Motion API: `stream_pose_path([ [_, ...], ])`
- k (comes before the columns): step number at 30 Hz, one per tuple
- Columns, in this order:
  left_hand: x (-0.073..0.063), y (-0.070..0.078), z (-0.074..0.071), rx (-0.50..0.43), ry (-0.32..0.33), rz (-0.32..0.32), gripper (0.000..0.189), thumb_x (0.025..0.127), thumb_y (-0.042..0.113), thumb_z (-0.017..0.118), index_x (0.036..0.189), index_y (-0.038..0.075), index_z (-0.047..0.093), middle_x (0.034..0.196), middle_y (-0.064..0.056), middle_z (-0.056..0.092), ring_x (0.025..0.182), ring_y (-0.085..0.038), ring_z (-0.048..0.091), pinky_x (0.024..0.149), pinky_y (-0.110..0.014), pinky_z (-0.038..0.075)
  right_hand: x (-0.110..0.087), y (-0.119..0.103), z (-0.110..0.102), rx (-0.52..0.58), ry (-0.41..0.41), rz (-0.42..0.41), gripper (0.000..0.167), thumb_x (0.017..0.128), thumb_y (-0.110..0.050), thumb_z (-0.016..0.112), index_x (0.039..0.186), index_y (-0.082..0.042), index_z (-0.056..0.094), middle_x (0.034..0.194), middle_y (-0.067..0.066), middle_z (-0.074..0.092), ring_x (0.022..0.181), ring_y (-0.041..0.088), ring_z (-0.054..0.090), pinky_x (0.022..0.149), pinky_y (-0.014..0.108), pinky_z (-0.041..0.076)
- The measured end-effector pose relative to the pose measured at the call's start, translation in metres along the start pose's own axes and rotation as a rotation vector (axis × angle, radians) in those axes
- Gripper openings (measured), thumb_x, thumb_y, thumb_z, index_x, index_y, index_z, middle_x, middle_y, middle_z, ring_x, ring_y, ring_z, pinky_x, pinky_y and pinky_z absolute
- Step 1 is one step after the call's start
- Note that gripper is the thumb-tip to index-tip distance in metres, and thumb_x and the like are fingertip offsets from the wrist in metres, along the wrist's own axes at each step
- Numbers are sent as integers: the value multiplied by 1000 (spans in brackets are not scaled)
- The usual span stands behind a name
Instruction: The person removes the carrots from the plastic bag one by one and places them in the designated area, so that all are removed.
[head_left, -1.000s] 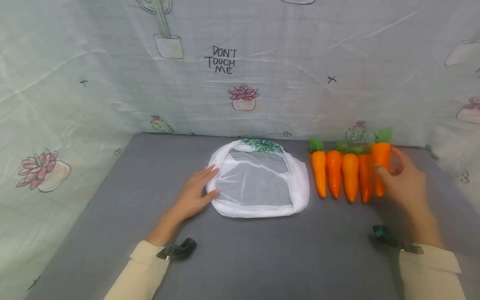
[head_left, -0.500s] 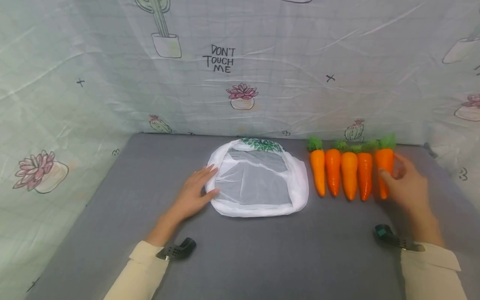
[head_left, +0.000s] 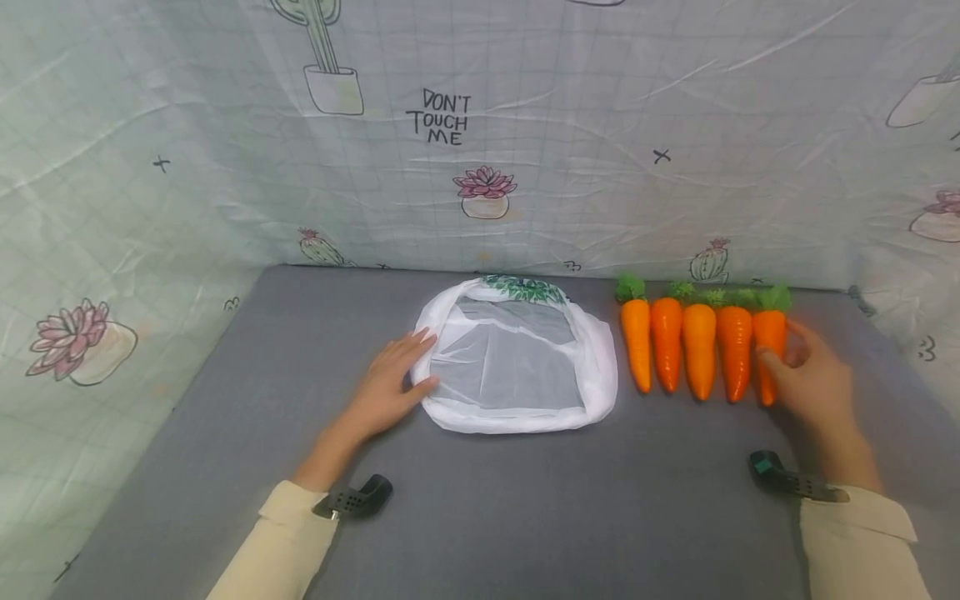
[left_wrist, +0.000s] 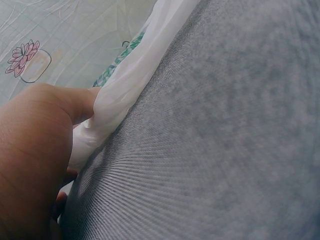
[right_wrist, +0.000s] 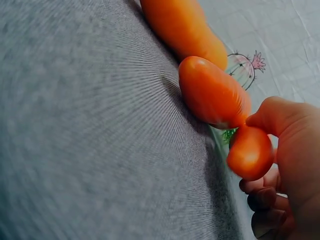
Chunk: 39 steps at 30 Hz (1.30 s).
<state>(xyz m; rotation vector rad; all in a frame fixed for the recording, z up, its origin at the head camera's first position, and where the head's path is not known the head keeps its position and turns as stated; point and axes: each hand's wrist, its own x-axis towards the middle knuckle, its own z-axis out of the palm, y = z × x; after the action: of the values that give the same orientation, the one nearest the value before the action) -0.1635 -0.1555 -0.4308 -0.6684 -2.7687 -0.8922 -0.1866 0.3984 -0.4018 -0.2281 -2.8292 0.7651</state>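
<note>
In the head view, my right hand (head_left: 819, 385) pinches the rightmost carrot (head_left: 770, 331) between thumb and fingers. Its tip points toward me, and its leafy green top lies at the far end. Close against it on the left is another orange carrot (head_left: 736, 354); the right wrist view shows the held carrot (right_wrist: 250, 154) next to that neighbour (right_wrist: 212, 92). My left hand (head_left: 384, 385) rests at the left side of a white plastic bag (head_left: 517, 422), whose wide mouth faces up with a rolled rim. In the left wrist view, the thumb touches the bag's rim (left_wrist: 127, 82).
More carrots (head_left: 667, 346) lie in a row between the bag and the held one, tips toward me. Grey cloth covers the table (head_left: 525, 517). A printed curtain (head_left: 570, 200) rises behind and on both sides.
My right hand first moved the held carrot right and lower, then slightly nearer to me. The carrot beside it has shifted a little to the right. My left hand and the bag stay put.
</note>
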Motion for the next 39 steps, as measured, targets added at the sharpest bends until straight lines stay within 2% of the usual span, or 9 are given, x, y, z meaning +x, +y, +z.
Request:
stream_pose_path([
  [9,0,1,0,-8,-2,-2,62,89,27,64,143,4,43,150,-15,35,138,-37,27,113,-52,15,1,5,5,7,-20,-8,63,95,-33,54,142,6,36,85,19,59,64,21,50,50,28,39],
  [18,0,-1,0,-9,0,0,62,90,28,64,143,4,43,150,-15,34,139,-38,26,113,-52,14,1,1,9,22,-48,-30,68,97,-41,50,145,4,32,97,31,60,84,44,56,61,40,41],
  [25,0,0,0,-8,-4,-6,62,90,28,64,143,5,43,150,-15,34,139,-37,26,113,-52,14,2,3,10,22,-69,-3,70,98,-44,47,147,2,28,105,33,57,89,46,53,65,46,42],
  [35,0,-1,1,-1,-1,4,62,91,30,63,143,5,43,150,-15,34,138,-38,26,113,-53,15,3,5,10,7,-91,10,74,98,-46,46,146,7,25,103,31,55,85,42,52,61,39,39],
  [39,0,-2,1,4,-1,6,62,91,30,63,143,4,43,150,-16,34,138,-38,26,113,-53,15,2,4,9,14,-92,-1,74,98,-46,46,146,7,25,104,32,55,86,44,52,63,41,39],
])
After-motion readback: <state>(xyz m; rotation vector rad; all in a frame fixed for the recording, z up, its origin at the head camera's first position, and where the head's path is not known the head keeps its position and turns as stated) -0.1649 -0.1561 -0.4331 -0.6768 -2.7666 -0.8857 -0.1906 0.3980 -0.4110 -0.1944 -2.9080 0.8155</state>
